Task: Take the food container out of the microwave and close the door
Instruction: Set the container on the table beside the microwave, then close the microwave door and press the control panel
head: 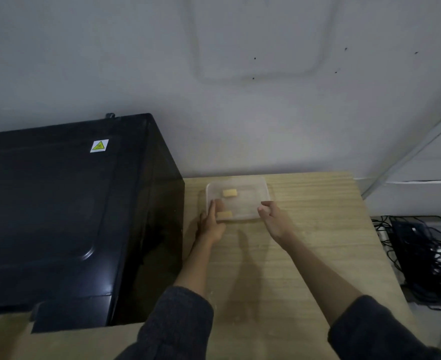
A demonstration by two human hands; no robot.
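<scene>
Nearby: microwave (58, 216) left of container (240, 201) | cables (422, 255) right

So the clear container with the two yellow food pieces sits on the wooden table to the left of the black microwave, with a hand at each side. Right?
Not quite. The head view shows the clear container to the right of the black microwave, not the left. It does sit on the wooden table, holding two yellow food pieces, with the left hand and right hand at its sides.

One sign shows: a small white sticker (99, 146) on the black top of the microwave (58, 203), bearing a yellow warning triangle with a dark hot-surface symbol of wavy lines. Any wording beneath the triangle is too small to read. No other text is legible.
</scene>
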